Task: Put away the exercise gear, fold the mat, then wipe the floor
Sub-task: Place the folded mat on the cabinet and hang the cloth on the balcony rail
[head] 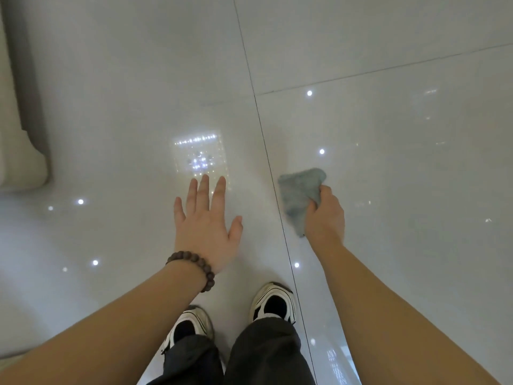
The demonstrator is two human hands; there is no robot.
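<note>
Both bare forearms reach forward and down. Left hand (206, 226) flat, fingers straight and spread, palm down. Right hand (324, 218) curled, fingers pinching a cloth (299, 195) bunched at its front.

Grey-blue cloth (301, 200), glossy white floor (388, 162), brown bead bracelet (194, 266), black-and-white shoes (273, 302).

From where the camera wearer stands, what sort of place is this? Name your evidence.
Probably a room in a home: glossy white floor tiles mirroring ceiling lights, and a pale cushioned furniture edge, perhaps a sofa.
</note>
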